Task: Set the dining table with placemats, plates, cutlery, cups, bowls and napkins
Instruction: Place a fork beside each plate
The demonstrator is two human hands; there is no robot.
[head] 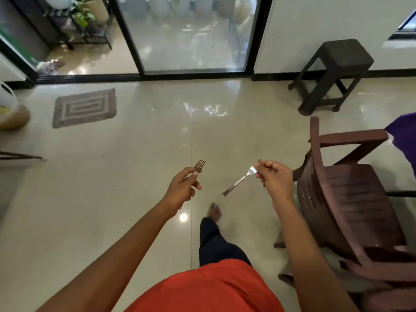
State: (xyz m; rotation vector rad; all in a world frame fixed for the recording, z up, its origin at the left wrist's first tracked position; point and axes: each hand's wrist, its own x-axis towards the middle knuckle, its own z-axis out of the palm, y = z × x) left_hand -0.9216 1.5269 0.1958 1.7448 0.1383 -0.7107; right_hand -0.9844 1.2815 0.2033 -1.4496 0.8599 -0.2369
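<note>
My left hand (183,188) grips a metal fork (199,165) by its handle, so only the tines stick out above the fingers. My right hand (273,176) pinches a second fork (238,182) near its head; the long handle hangs down to the left and the tines are mostly hidden behind the fingers. Both hands are held out over the shiny tiled floor, roughly level with each other. No dining table top is in view.
A dark brown chair (344,199) stands close on my right, with a purple cloth (405,136) at the right edge. A dark stool (333,70) stands by the wall. A grey mat (84,108) lies at left before a glass door (191,34). My bare foot (215,211) is forward.
</note>
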